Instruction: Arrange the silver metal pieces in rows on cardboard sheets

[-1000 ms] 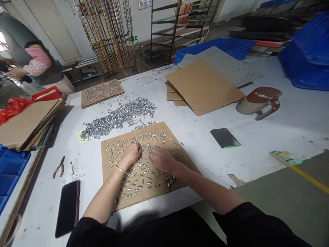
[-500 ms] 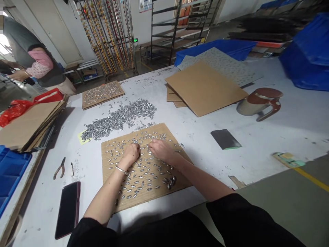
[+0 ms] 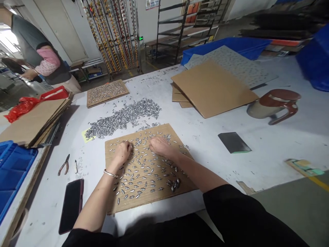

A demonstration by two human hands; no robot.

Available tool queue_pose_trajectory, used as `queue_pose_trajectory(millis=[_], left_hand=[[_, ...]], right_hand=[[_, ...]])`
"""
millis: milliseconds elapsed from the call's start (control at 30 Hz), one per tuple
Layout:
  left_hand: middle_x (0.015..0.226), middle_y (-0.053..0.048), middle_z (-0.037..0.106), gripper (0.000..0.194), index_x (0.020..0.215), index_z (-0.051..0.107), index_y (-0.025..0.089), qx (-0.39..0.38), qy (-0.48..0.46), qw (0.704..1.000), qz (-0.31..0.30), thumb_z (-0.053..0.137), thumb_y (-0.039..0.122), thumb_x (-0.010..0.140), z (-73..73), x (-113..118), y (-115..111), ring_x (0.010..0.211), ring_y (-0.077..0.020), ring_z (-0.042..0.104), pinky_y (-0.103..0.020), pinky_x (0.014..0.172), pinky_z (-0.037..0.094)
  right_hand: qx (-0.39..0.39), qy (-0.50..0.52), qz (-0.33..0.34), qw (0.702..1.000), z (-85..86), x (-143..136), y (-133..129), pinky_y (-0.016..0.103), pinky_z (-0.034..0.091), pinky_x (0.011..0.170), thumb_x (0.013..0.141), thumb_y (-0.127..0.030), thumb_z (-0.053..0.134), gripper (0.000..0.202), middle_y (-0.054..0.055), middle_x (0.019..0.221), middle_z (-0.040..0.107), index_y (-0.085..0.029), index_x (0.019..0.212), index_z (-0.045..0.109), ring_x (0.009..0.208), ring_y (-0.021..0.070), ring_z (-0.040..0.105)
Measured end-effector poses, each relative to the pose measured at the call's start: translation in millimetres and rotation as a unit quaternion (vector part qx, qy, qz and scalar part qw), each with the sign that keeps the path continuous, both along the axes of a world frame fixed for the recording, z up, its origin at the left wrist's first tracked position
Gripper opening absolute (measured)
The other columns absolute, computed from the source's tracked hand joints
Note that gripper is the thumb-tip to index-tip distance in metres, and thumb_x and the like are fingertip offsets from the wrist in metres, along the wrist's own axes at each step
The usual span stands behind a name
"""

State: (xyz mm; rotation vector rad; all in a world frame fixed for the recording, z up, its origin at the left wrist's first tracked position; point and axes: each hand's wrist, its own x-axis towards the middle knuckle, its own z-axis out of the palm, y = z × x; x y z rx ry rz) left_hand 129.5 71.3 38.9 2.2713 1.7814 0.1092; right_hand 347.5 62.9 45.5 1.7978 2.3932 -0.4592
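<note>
A cardboard sheet [image 3: 144, 202] lies in front of me, dotted with small silvery pointed pieces in loose rows. My left hand [image 3: 124, 151] rests over its upper left part, fingers curled together; whatever they hold is too small to make out. Over the upper middle, my right hand [image 3: 159, 146] is also closed, fingertips down among the pieces, its hold hidden. Beyond the sheet spreads a long heap of the same silvery pieces [image 3: 125, 116]. A small cluster of larger, darker shiny pieces [image 3: 175, 184] sits near the sheet's lower right.
Left are pliers [image 3: 64, 165], a phone [image 3: 72, 206], stacked cardboard [image 3: 31, 120] and a blue crate [image 3: 15, 171]. Right are a dark block [image 3: 234, 142], a lidded mug [image 3: 272, 106] and cardboard sheets [image 3: 213, 89]. A filled board [image 3: 108, 93] lies behind; a person [image 3: 38, 51] stands back left.
My left hand has shifted left, away from my right hand, which stays over the sheet's upper middle. The view has turned slightly, so the table objects appear farther right.
</note>
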Motion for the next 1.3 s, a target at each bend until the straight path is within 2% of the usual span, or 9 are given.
queue_pose_trajectory(millis=[167, 400, 567, 667, 767, 867, 1100, 1200, 1300], left_hand=[[0.089, -0.01, 0.074, 0.024, 0.09, 0.07, 0.015, -0.004, -0.008, 1.0, 0.005, 0.047, 0.019, 0.097, -3.6, -7.7, -6.1, 0.085, -0.02, 0.068, -0.027, 0.075, 0.046], [0.097, -0.011, 0.074, 0.027, 0.093, 0.071, 0.015, -0.003, -0.004, 1.0, 0.018, 0.046, 0.022, 0.099, -5.7, -5.7, -6.3, 0.088, -0.0207, 0.068, -0.028, 0.078, 0.047], [0.102, -0.011, 0.074, 0.027, 0.1, 0.072, 0.016, -0.01, 0.001, 1.0, 0.012, 0.045, 0.019, 0.099, -5.8, 2.8, 2.6, 0.095, -0.0209, 0.069, -0.027, 0.084, 0.049], [0.106, -0.011, 0.074, 0.025, 0.101, 0.073, 0.017, -0.018, 0.009, 1.0, 0.008, 0.048, 0.018, 0.098, -7.5, 14.5, 10.6, 0.099, -0.021, 0.069, -0.027, 0.088, 0.049], [0.106, -0.014, 0.075, 0.023, 0.099, 0.073, 0.015, -0.029, 0.023, 0.999, 0.014, 0.051, 0.018, 0.096, -9.1, 26.3, 16.9, 0.101, -0.0226, 0.07, -0.027, 0.087, 0.05], [0.105, -0.017, 0.075, 0.024, 0.098, 0.074, 0.013, -0.038, 0.035, 0.998, 0.025, 0.051, 0.016, 0.094, -10.0, 33.3, 21.0, 0.1, -0.0242, 0.071, -0.029, 0.085, 0.051], [0.102, -0.018, 0.076, 0.025, 0.097, 0.075, 0.013, -0.041, 0.037, 0.997, 0.052, 0.051, 0.015, 0.092, -14.9, 42.2, 19.4, 0.101, -0.0256, 0.072, -0.03, 0.085, 0.052], [0.101, -0.017, 0.077, 0.023, 0.097, 0.075, 0.014, -0.032, 0.022, 0.997, 0.061, 0.054, 0.02, 0.091, -14.6, 40.3, 17.6, 0.099, -0.0254, 0.072, -0.03, 0.085, 0.052], [0.101, -0.015, 0.077, 0.024, 0.1, 0.075, 0.014, -0.016, 0.009, 0.996, 0.082, 0.054, 0.023, 0.091, -7.7, 23.8, 23.9, 0.096, -0.0234, 0.071, -0.028, 0.082, 0.051]], right_hand=[[0.069, 0.043, 0.008, 0.997, -4.8, 2.5, 6.2, 0.029, 0.047, 0.087, 0.104, -0.02, 0.039, 0.029, 0.017, 0.118, 0.07, -0.012, 0.119, 0.063, 0.107, 0.0238, 0.066], [0.102, 0.005, 0.078, 0.992, -36.3, 0.2, 6.4, 0.033, 0.044, 0.094, 0.098, -0.011, 0.043, 0.031, 0.016, 0.113, 0.071, -0.017, 0.108, 0.071, 0.107, 0.0251, 0.063], [0.086, 0.025, 0.049, 0.995, -24.7, 1.2, 12.9, 0.03, 0.045, 0.082, 0.103, -0.022, 0.04, 0.033, 0.012, 0.11, 0.071, -0.021, 0.106, 0.073, 0.096, 0.0224, 0.064], [0.081, 0.04, 0.072, 0.993, -18.4, -10.5, 25.6, 0.029, 0.044, 0.081, 0.102, -0.023, 0.043, 0.031, 0.011, 0.111, 0.071, -0.021, 0.109, 0.073, 0.097, 0.0219, 0.065], [0.068, 0.037, 0.091, 0.993, -18.9, -27.3, 36.6, 0.03, 0.045, 0.084, 0.099, -0.021, 0.047, 0.028, 0.013, 0.114, 0.071, -0.019, 0.109, 0.074, 0.102, 0.0237, 0.066], [0.051, 0.033, 0.075, 0.995, -19.7, -37.8, 42.0, 0.031, 0.047, 0.084, 0.096, -0.018, 0.05, 0.027, 0.016, 0.115, 0.072, -0.015, 0.11, 0.073, 0.105, 0.0256, 0.067], [0.035, 0.027, 0.07, 0.997, -20.9, -38.4, 42.8, 0.032, 0.048, 0.083, 0.097, -0.019, 0.048, 0.027, 0.018, 0.112, 0.074, -0.013, 0.109, 0.071, 0.103, 0.0269, 0.069], [0.044, 0.019, 0.074, 0.996, -24.8, -36.6, 41.4, 0.03, 0.046, 0.083, 0.098, -0.019, 0.048, 0.025, 0.017, 0.112, 0.073, -0.013, 0.109, 0.07, 0.102, 0.0256, 0.069], [0.067, 0.043, 0.069, 0.994, -28.9, -29.9, 41.9, 0.028, 0.043, 0.08, 0.1, -0.022, 0.047, 0.023, 0.014, 0.111, 0.072, -0.014, 0.107, 0.067, 0.1, 0.0229, 0.068]])
